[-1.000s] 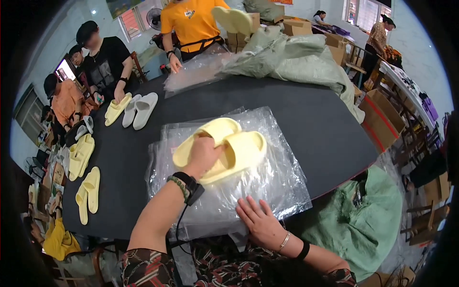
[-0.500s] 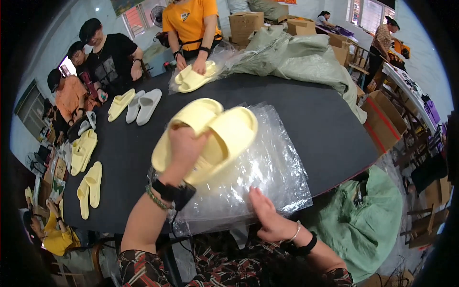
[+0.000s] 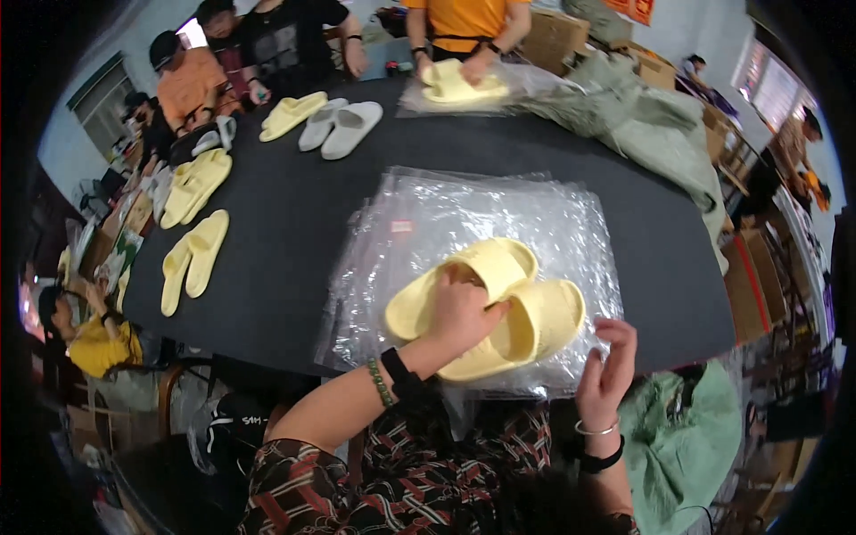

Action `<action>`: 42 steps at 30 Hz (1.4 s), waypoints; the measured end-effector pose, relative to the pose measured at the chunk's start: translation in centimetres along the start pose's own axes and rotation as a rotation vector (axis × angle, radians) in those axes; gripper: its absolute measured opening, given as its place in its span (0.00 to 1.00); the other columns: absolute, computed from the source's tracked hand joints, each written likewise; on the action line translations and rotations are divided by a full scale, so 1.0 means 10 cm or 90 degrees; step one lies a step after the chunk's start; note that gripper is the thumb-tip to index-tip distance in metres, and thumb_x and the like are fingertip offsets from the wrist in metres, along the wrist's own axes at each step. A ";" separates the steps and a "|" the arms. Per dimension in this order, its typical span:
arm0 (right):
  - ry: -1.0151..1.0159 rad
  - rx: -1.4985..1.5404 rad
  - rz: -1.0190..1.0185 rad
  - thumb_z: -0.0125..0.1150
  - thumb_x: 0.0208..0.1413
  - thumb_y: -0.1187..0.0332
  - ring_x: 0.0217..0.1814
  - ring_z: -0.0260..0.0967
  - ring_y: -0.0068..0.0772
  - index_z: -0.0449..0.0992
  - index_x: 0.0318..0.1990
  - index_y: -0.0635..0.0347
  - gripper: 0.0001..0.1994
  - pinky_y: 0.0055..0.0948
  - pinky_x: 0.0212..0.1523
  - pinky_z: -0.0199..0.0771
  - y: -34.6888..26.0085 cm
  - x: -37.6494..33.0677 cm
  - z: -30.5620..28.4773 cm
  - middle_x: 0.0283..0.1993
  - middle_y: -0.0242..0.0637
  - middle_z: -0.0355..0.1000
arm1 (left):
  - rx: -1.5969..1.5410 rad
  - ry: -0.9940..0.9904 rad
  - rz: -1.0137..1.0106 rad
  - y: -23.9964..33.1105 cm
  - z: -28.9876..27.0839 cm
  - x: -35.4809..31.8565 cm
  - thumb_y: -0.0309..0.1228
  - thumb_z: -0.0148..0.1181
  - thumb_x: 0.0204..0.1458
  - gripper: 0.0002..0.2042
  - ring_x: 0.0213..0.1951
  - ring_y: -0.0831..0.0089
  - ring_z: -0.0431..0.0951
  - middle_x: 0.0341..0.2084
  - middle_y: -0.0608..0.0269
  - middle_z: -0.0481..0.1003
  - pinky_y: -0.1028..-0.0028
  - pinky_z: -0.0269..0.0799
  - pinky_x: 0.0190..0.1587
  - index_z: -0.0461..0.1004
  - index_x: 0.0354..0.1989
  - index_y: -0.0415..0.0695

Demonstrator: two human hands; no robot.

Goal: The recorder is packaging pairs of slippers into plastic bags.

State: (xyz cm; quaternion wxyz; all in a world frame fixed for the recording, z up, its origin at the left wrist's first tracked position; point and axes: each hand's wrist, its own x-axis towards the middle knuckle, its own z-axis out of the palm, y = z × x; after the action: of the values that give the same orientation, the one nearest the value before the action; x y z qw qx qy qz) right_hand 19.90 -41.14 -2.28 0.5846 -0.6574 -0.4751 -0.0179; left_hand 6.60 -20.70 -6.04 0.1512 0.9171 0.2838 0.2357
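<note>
A pair of pale yellow slippers (image 3: pixel 560 319) lies over the near right part of a stack of clear plastic bags (image 3: pixel 486 203) on the dark table. My left hand (image 3: pixel 462 314) grips the pair where the two slippers meet, its fingers partly hidden inside the strap opening. Just right of the slippers, my right hand (image 3: pixel 608 367) is raised at the edge of the bags, fingers loosely bent and apart, holding nothing.
More yellow slippers (image 3: pixel 207 254) and a grey pair (image 3: pixel 352 129) lie along the table's left and far sides. Across the table, a person in orange (image 3: pixel 464 22) handles yellow slippers (image 3: pixel 455 85) on plastic. Sacking (image 3: pixel 651 134) covers the far right; a green sack (image 3: pixel 687 437) stands at near right.
My left hand has brought the slippers toward the near right of the bags, uncovering their far left part. My right hand has turned fingers-up beside them. The whole view has shifted.
</note>
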 end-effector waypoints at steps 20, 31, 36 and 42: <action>-0.389 -0.512 -0.056 0.55 0.61 0.60 0.78 0.45 0.48 0.61 0.68 0.61 0.29 0.46 0.72 0.44 0.20 -0.34 0.40 0.74 0.43 0.54 | -0.031 0.159 -0.280 -1.52 -0.65 -0.05 0.49 0.67 0.47 0.23 0.23 0.53 0.79 0.18 0.48 0.77 0.59 0.74 0.33 0.79 0.19 0.36; -0.381 -0.503 -0.058 0.56 0.60 0.58 0.78 0.45 0.53 0.60 0.68 0.63 0.31 0.51 0.72 0.44 0.27 -0.42 0.43 0.74 0.47 0.53 | 0.313 0.372 -0.376 -2.59 -1.57 -0.47 0.44 0.67 0.47 0.22 0.26 0.49 0.79 0.19 0.43 0.76 0.56 0.72 0.34 0.78 0.19 0.33; -0.380 -0.498 -0.048 0.54 0.62 0.59 0.78 0.43 0.52 0.60 0.68 0.64 0.30 0.50 0.73 0.41 0.26 -0.39 0.38 0.74 0.48 0.52 | -0.014 0.299 -0.272 -1.02 -1.45 -0.52 0.37 0.67 0.46 0.18 0.19 0.52 0.74 0.13 0.48 0.73 0.58 0.70 0.32 0.75 0.15 0.34; -0.380 -0.440 -0.058 0.54 0.62 0.59 0.78 0.44 0.53 0.61 0.67 0.65 0.29 0.52 0.73 0.42 0.21 -0.38 0.50 0.74 0.48 0.54 | 0.023 0.228 -0.058 -0.85 -0.67 -0.92 0.37 0.67 0.45 0.13 0.44 0.52 0.75 0.29 0.49 0.79 0.52 0.56 0.61 0.81 0.29 0.37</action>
State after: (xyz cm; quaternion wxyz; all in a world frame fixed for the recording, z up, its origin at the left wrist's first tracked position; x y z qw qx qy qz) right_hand 16.49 -39.25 -7.66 0.1673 -0.7688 -0.6172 -0.0109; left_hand -7.42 -18.47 -7.04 0.0921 0.8492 0.3518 0.3830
